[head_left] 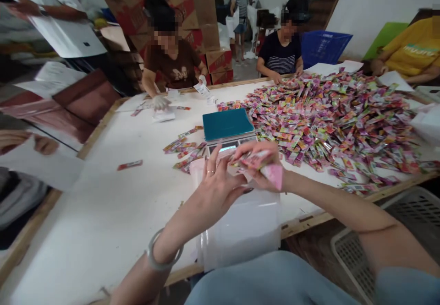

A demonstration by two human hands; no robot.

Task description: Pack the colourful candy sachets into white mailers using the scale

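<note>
My right hand (259, 151) is closed around a small bunch of pink printed sachets (271, 170), in front of the scale. Beside it, my left hand (220, 183) has its fingers apart, with fingertips close to the sachets and to the top of a clear plastic bag (244, 227). Whether those fingertips pinch the film cannot be made out. The bag lies flat over the table's near edge, below both hands. Just beyond them stands a digital scale (228, 125) with a teal platform and a lit display, partly covered by my fingers.
A large heap of sachets (330, 117) covers the table's right side. Several sachets lie left of the scale, and a single sachet (129, 165) lies farther left. Co-workers sit around the wooden-edged table (103, 222). A plastic crate (357, 259) stands below right; cartons (220, 60) are stacked behind.
</note>
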